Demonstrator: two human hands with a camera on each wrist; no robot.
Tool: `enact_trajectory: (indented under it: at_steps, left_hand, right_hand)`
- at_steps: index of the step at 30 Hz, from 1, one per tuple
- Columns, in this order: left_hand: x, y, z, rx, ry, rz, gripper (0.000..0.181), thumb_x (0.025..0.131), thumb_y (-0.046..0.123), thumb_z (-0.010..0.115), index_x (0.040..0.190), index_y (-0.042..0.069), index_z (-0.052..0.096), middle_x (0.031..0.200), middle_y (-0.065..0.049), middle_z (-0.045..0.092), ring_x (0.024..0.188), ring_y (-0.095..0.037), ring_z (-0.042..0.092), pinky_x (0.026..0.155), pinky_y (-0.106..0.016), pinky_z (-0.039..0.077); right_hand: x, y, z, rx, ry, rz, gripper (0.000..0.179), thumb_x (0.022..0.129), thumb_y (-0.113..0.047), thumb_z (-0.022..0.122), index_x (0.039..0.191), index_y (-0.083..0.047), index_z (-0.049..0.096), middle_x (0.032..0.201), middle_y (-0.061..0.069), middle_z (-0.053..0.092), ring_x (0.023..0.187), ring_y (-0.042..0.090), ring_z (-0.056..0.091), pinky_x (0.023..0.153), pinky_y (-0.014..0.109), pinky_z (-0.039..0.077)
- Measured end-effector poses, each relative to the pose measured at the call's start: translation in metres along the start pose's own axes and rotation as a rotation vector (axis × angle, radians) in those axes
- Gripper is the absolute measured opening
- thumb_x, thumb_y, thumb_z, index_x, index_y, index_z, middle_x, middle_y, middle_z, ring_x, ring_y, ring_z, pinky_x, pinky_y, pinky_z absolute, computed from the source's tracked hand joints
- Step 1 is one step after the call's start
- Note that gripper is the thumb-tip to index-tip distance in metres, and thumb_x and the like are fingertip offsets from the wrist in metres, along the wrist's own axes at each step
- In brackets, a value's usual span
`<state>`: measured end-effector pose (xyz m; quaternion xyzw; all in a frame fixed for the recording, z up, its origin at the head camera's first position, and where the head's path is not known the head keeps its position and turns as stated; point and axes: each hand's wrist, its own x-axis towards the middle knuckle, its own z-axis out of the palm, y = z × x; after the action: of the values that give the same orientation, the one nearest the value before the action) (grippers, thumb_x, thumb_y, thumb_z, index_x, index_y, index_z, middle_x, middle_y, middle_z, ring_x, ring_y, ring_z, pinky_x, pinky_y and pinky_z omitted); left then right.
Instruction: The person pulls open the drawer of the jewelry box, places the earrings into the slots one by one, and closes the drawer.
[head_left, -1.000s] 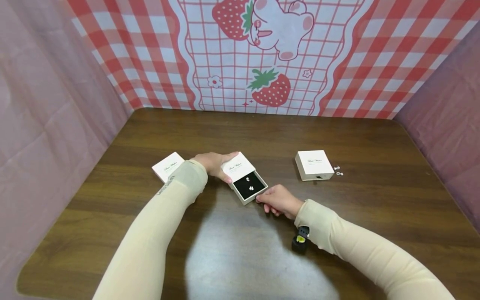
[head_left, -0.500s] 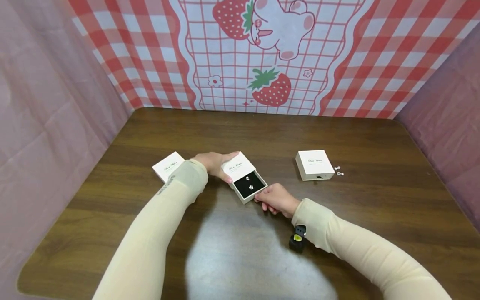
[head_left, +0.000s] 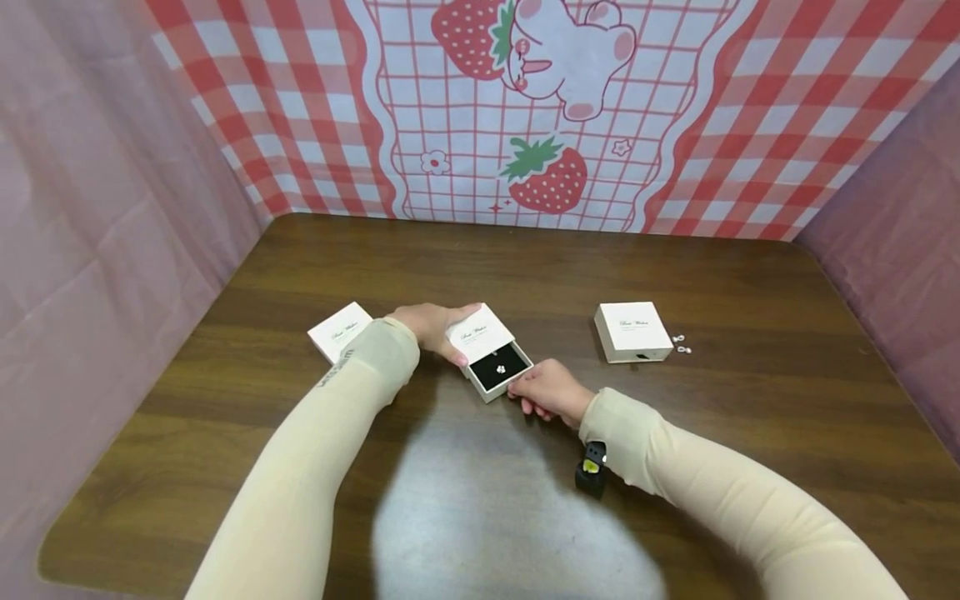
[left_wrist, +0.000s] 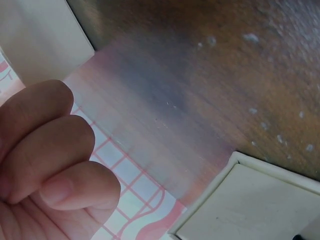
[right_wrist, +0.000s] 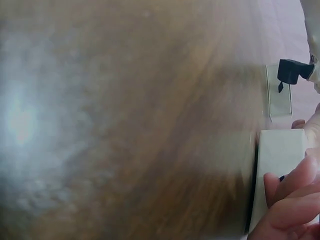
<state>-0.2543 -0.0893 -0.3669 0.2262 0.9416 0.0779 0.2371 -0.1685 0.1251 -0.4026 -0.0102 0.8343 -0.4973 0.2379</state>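
A white jewelry box (head_left: 480, 332) with a slide-out drawer lies at an angle on the wooden table. My left hand (head_left: 433, 326) grips its outer sleeve from the left, with the thumb on the near side. Black lining shows in the partly pulled-out drawer (head_left: 489, 395), with a small silvery earring (head_left: 501, 368) on it; a second piece is just visible at the sleeve's edge. My right hand (head_left: 550, 392) has its fingers curled at the drawer's front right corner. In the right wrist view, its fingertips (right_wrist: 300, 177) meet the pale drawer front, near a dark tab.
Left of my left hand lies another white box (head_left: 337, 327), partly covered by the sleeve. A third white box (head_left: 634, 332) stands to the right, with a pair of small earrings (head_left: 682, 344) beside it. A checked cloth (head_left: 300, 100) hangs behind the table.
The drawer has slid a little further into the sleeve, so one of the two pieces is now mostly covered. My right hand has moved slightly up and left with it. My left hand stays put.
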Motion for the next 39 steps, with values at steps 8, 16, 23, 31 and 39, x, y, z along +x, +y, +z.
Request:
enact_trajectory:
  at_steps: [8, 16, 23, 31, 39]
  left_hand:
    - [0.000, 0.002, -0.001, 0.001, -0.008, 0.003, 0.101, 0.076, 0.053, 0.075, 0.154, 0.033, 0.015, 0.143, -0.013, 0.047, 0.122, -0.029, 0.050, 0.093, -0.045, 0.043]
    - [0.000, 0.002, -0.001, -0.001, -0.003, 0.007, 0.101, 0.076, 0.053, 0.075, 0.155, 0.032, 0.014, 0.143, -0.013, 0.046, 0.122, -0.029, 0.050, 0.094, -0.044, 0.042]
    - [0.001, 0.004, 0.000, 0.007, -0.014, 0.000, 0.101, 0.076, 0.053, 0.075, 0.154, 0.032, 0.014, 0.143, -0.013, 0.047, 0.121, -0.028, 0.050, 0.094, -0.044, 0.042]
    - [0.002, 0.003, 0.002, 0.005, -0.025, 0.012, 0.100, 0.078, 0.051, 0.074, 0.155, 0.029, 0.013, 0.143, -0.012, 0.046, 0.121, -0.027, 0.050, 0.095, -0.043, 0.041]
    - [0.003, 0.003, -0.001, 0.013, -0.020, 0.026, 0.100, 0.079, 0.049, 0.075, 0.155, 0.026, 0.015, 0.142, -0.014, 0.047, 0.119, -0.028, 0.052, 0.094, -0.042, 0.042]
  right_hand:
    - [0.004, -0.003, 0.002, 0.010, 0.007, 0.009, 0.019, 0.087, -0.006, 0.056, 0.074, 0.004, 0.067, 0.044, -0.004, 0.048, 0.035, 0.002, 0.036, 0.036, 0.016, 0.031]
    - [0.009, -0.006, 0.006, 0.037, 0.021, 0.018, 0.018, 0.083, -0.005, 0.056, 0.068, 0.001, 0.064, 0.043, -0.004, 0.047, 0.033, 0.002, 0.035, 0.034, 0.016, 0.030]
    - [0.012, -0.007, 0.006, 0.049, 0.017, 0.040, 0.018, 0.083, -0.006, 0.057, 0.067, 0.000, 0.064, 0.043, -0.004, 0.047, 0.034, 0.003, 0.036, 0.035, 0.016, 0.030]
    - [0.019, -0.009, 0.009, 0.047, 0.017, 0.054, 0.019, 0.083, -0.006, 0.057, 0.067, 0.000, 0.064, 0.043, -0.003, 0.048, 0.034, 0.003, 0.036, 0.034, 0.016, 0.031]
    - [0.027, -0.016, 0.008, 0.021, 0.015, 0.063, 0.020, 0.084, -0.005, 0.057, 0.065, -0.001, 0.063, 0.044, -0.003, 0.045, 0.036, 0.004, 0.036, 0.036, 0.018, 0.031]
